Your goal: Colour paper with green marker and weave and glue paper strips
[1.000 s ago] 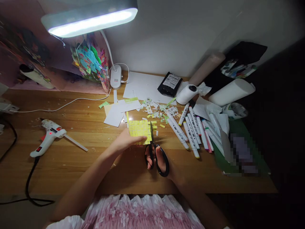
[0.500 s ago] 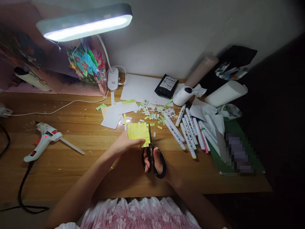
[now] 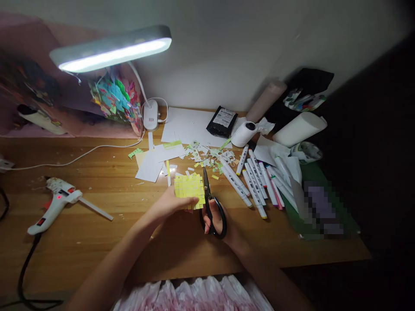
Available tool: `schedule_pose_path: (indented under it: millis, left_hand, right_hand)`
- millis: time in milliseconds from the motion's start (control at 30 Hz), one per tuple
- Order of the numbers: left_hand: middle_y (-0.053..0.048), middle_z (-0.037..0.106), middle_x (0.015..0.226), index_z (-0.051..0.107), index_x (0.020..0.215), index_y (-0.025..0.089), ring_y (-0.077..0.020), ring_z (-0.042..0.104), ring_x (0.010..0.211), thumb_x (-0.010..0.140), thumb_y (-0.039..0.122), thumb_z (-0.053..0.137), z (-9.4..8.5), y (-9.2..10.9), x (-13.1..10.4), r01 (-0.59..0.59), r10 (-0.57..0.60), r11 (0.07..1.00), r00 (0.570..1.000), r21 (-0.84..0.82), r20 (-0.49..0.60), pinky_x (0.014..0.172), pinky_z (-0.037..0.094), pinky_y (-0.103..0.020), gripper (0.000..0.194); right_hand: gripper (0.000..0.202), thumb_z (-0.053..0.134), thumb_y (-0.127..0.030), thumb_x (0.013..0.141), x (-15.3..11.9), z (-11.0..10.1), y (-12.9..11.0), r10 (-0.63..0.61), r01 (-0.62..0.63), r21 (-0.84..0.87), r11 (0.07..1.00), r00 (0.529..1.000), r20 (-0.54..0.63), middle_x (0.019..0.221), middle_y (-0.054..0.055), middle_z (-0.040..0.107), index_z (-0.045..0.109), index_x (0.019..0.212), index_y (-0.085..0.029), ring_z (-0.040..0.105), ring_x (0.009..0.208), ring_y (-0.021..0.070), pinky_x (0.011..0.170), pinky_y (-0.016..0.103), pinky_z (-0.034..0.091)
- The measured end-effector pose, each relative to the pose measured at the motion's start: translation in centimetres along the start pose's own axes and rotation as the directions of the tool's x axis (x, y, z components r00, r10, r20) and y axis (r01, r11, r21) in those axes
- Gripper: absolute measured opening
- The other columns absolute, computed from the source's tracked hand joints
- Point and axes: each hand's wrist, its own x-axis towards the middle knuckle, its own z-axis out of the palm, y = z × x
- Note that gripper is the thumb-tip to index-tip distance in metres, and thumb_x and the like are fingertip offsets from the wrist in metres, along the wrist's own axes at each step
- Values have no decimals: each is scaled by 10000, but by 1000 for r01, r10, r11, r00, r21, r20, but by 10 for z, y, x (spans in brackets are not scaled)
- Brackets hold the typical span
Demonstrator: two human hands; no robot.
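Note:
In my left hand (image 3: 170, 203) is a yellow woven paper piece (image 3: 188, 186), a grid of strips with small tabs at its edges. The thumb presses on its front, and the other fingers are hidden behind it. My right hand (image 3: 216, 218) grips a pair of black-handled scissors (image 3: 207, 188), fingers through the loops. Their blades point away from me, close along the right edge of the yellow piece, and look nearly closed. Whether they touch the paper I cannot tell.
Paper scraps (image 3: 207, 154) and white sheets (image 3: 151, 164) lie beyond my hands. Several markers (image 3: 256, 183) are piled to the right, near a green mat (image 3: 296, 216). A glue gun (image 3: 58, 201) rests at left. A lit lamp (image 3: 113, 52) hangs above the back left.
The scissors' loops have come closer together, and the scissors sit slightly right of the yellow piece. My view has tilted, so the whole scene appears a little lower.

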Motion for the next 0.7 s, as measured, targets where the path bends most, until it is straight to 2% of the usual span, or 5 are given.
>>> schedule_pose_path:
  millis: [100,167,300,467,700]
  left_hand:
    - [-123,675,1030,633,1019,137,-249,626,927,629,369,747,0,2,0,5,-3,1000,996,24,-85,742,524,-318,468]
    - [-110,682,1024,639,999,146,-257,622,950,659,417,714,-1,3,0,5,1,999,989,40,-147,782,513,-326,441]
    - [-106,702,932,652,904,139,-279,636,894,676,500,663,-4,0,3,16,2,997,975,78,-221,751,514,-343,427]
    - [-102,699,905,644,880,129,-269,640,863,614,544,679,-5,-7,8,39,-14,996,957,84,-289,715,507,-304,494]
    - [-72,690,774,633,783,158,-269,647,790,597,549,679,-7,-7,11,99,-64,990,952,103,-299,692,510,-321,436]
  right_hand:
    - [596,261,-757,780,9,-16,-9,-28,27,-12,1000,996,-89,403,-81,391,462,736,-197,428,302,92,348,204,326]
    - [505,384,-696,788,13,-30,-17,-69,34,-157,987,973,-222,421,-64,429,470,707,-205,450,349,108,379,219,328]
    - [306,589,-521,751,16,-55,-28,-297,-44,-612,790,846,-443,585,10,597,549,712,-221,550,544,181,498,270,356]
    - [177,549,-385,793,26,-76,-36,-458,-218,-828,517,747,-482,764,66,677,616,853,-233,605,678,236,572,316,376]
    - [120,573,-232,776,47,-98,-52,-581,-217,-862,459,660,-476,948,127,630,618,878,-188,617,843,264,687,360,469]
